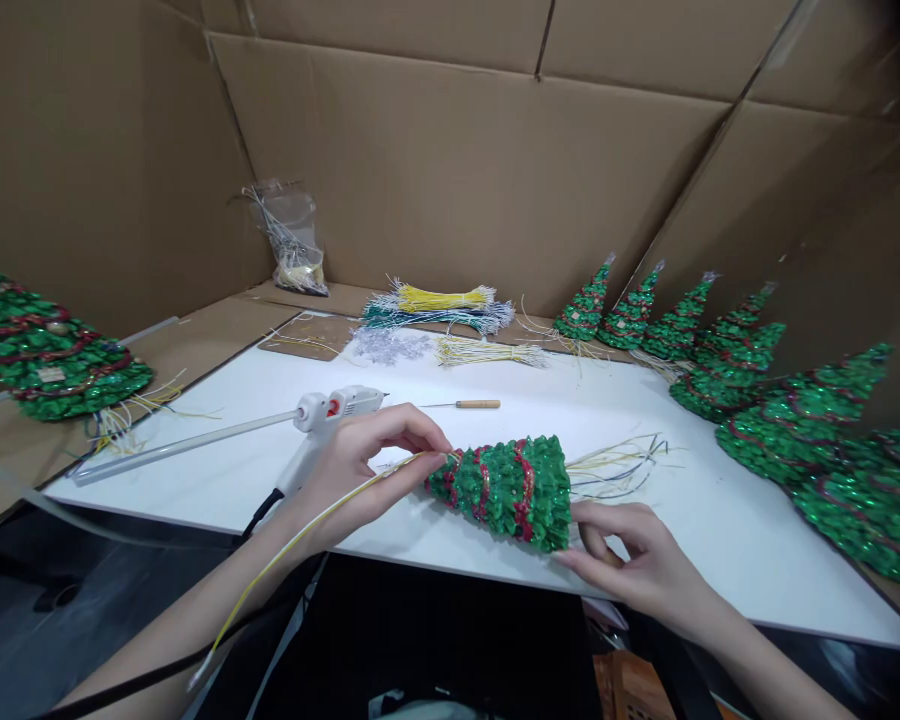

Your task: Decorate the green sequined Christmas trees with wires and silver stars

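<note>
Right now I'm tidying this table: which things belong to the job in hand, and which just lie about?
Job, apparently:
tree between left hand and right hand
yellow wire
perhaps glue gun

Lying about, seemingly:
wooden-handled tool
plastic bag
other trees

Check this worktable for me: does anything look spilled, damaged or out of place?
Nothing looks plainly spilled or damaged. The decorated Christmas tree between the left hand and right hand is on its side, while the other trees along the right stand upright. A yellow-and-white wire also trails loosely back from the left hand.
</note>
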{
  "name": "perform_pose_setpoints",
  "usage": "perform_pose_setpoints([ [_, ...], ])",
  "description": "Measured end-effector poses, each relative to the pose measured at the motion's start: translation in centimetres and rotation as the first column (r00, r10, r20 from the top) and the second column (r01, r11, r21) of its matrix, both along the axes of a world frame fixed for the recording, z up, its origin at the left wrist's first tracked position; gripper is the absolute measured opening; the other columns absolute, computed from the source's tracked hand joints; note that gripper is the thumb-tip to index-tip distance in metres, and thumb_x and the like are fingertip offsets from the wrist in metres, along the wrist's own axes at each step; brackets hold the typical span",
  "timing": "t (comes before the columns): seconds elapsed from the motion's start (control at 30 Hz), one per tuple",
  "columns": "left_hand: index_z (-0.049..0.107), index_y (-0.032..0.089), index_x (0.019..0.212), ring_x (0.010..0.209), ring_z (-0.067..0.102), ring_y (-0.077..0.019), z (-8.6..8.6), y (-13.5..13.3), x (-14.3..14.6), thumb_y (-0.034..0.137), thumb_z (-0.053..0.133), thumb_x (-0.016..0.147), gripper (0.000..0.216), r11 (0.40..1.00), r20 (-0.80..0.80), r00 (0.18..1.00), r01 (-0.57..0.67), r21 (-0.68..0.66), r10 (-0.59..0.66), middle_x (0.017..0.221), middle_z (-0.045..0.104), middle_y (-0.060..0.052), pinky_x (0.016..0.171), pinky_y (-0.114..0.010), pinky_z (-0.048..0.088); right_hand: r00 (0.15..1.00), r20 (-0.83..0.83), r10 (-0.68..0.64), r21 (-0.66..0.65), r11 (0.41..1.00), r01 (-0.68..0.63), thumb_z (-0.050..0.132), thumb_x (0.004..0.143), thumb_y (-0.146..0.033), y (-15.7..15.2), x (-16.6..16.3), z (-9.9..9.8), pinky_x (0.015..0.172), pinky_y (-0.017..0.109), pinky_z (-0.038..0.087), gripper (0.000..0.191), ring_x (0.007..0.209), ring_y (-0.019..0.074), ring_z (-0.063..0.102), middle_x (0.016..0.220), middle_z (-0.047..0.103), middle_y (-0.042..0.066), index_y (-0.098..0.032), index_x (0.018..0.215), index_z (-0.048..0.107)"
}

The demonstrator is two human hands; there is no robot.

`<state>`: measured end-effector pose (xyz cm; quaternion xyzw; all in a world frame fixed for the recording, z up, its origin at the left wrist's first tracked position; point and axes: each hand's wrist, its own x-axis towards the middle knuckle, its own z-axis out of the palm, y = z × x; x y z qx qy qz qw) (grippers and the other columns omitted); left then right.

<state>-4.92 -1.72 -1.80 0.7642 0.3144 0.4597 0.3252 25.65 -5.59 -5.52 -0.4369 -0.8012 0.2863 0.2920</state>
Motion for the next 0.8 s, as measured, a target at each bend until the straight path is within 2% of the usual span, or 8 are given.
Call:
perform_pose_setpoints([
  [0.4, 0.070, 0.020, 0.093, 0.090, 0.070, -0.0136, 0.4, -0.1, 0.4, 0.019, 0.069, 0.090, 0.004, 0.998, 0.043, 0.999, 0.011, -0.056, -0.009, 0.094, 0.073, 0.000, 0.083, -0.023, 0.058, 0.998, 0.025, 0.049, 0.226, 0.973, -0.054, 0.067, 0.088, -0.027, 0.1, 0.4, -1.3, 0.046, 0.021, 0.030, 0.015, 0.047, 0.0078, 0.026, 0.055, 0.024, -0.010, -0.016, 0.098, 0.069],
  [0.57, 0.072, 0.022, 0.092, 0.085, 0.070, -0.0111, 1.0, 0.0, 0.5, 0.021, 0.071, 0.088, 0.004, 0.998, 0.011, 1.000, -0.027, -0.049, 0.027, 0.090, 0.074, 0.002, 0.077, -0.019, 0.055, 0.999, 0.009, 0.043, 0.302, 0.952, -0.044, 0.069, 0.087, -0.026, 0.2, 0.4, -1.5, 0.046, 0.021, 0.030, 0.022, 0.046, 0.0077, 0.028, 0.055, 0.024, -0.010, -0.015, 0.107, 0.069],
  [0.8, 0.068, 0.017, 0.085, 0.064, 0.067, -0.0103, 2.0, 2.1, 1.9, 0.025, 0.074, 0.084, 0.010, 0.989, 0.034, 0.997, -0.061, -0.134, 0.066, 0.074, 0.070, 0.002, 0.063, -0.019, 0.055, 1.000, 0.008, 0.016, 0.260, 0.965, -0.018, 0.068, 0.088, -0.030, 0.1, 0.4, -1.7, 0.047, 0.021, 0.031, 0.024, 0.045, 0.0076, 0.029, 0.054, 0.027, -0.010, -0.014, 0.105, 0.072],
])
